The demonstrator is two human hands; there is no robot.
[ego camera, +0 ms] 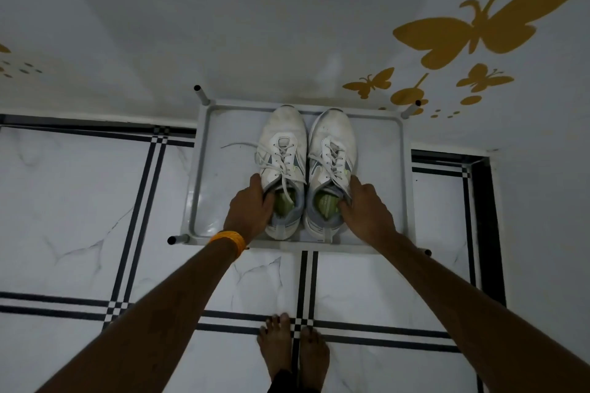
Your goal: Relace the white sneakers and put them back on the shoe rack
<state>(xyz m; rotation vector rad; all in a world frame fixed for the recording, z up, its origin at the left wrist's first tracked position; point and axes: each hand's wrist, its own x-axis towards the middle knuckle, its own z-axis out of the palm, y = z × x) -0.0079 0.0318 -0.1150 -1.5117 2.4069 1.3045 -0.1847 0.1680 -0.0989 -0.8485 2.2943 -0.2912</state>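
White-tiled floor beneath a grey shoe rack (204, 169), whose top shelf carries both white sneakers (282, 169) near its centre, left hand (252, 210) and right hand (367, 210) each clamped on a collar: placement apparently finishing, release next.

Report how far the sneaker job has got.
Looks done: both white sneakers show laces threaded through the eyelets and stand side by side on the shoe rack. In hand: the left hand and right hand each grip a collar. Left: loose lace ends untied; releasing.
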